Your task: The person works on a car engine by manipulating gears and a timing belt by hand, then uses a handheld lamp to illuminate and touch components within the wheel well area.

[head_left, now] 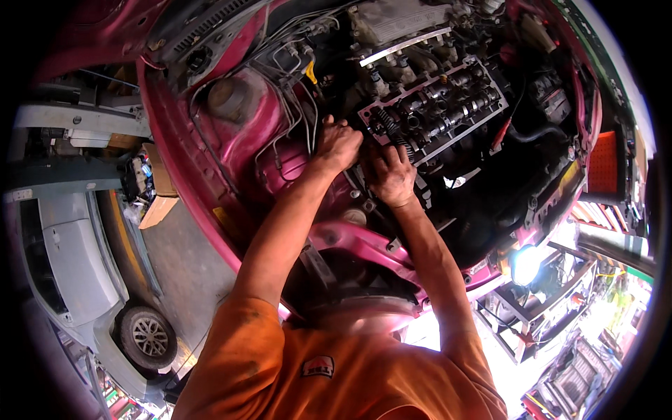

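I lean over the open engine bay of a magenta car (pixel 231 147). My left hand (pixel 339 143) is curled down beside the end of the exposed cylinder head (pixel 437 105), fingers closed on something hidden under it. My right hand (pixel 392 175) sits just right of it, fingers bent around a dark ribbed hose or spring-like part (pixel 388 126) at the head's near corner. The uncovered head shows camshafts and valve gear. What exactly each hand grips is hidden by the fingers.
Thin metal pipes and wires (pixel 294 91) run along the inner wing left of my hands. A yellow dipstick handle (pixel 311 72) stands behind them. A grey car with a wheel (pixel 143 336) is parked at left, cardboard boxes (pixel 157 189) beside it. A bright lamp (pixel 526 262) glares at lower right.
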The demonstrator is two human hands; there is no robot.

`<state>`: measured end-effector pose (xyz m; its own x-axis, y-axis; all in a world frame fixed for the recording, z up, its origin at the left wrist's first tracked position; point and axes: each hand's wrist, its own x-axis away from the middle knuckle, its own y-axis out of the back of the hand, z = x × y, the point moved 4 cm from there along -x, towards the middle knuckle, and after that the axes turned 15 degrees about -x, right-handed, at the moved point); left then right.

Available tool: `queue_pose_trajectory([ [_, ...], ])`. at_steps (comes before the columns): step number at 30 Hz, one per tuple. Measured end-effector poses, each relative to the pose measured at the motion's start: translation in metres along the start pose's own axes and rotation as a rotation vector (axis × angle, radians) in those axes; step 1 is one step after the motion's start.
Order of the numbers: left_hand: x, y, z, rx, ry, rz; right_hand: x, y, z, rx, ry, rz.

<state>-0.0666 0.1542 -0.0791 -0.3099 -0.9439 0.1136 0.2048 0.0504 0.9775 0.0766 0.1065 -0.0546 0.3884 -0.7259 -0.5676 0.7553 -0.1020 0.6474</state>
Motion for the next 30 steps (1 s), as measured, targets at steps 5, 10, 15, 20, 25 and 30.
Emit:
queue_pose_trajectory([
  [5,-0.004,-0.002,0.000,0.020,-0.021,0.021,0.001,-0.005,-0.007,-0.064,0.031,-0.042],
  [10,-0.001,-0.007,0.002,0.005,0.025,-0.053,-0.001,-0.003,-0.005,-0.072,0.004,-0.037],
  [15,-0.003,-0.005,-0.002,-0.055,0.025,0.051,0.000,0.000,-0.005,-0.065,-0.001,-0.043],
  [20,-0.002,0.003,-0.003,-0.108,0.022,0.078,0.000,0.000,-0.001,-0.055,0.013,-0.038],
  [25,-0.003,0.003,-0.001,-0.042,0.030,0.003,-0.001,-0.001,-0.002,-0.033,0.025,-0.041],
  [30,-0.005,0.005,0.000,0.017,0.027,0.056,-0.002,-0.004,-0.002,-0.066,-0.004,-0.064],
])
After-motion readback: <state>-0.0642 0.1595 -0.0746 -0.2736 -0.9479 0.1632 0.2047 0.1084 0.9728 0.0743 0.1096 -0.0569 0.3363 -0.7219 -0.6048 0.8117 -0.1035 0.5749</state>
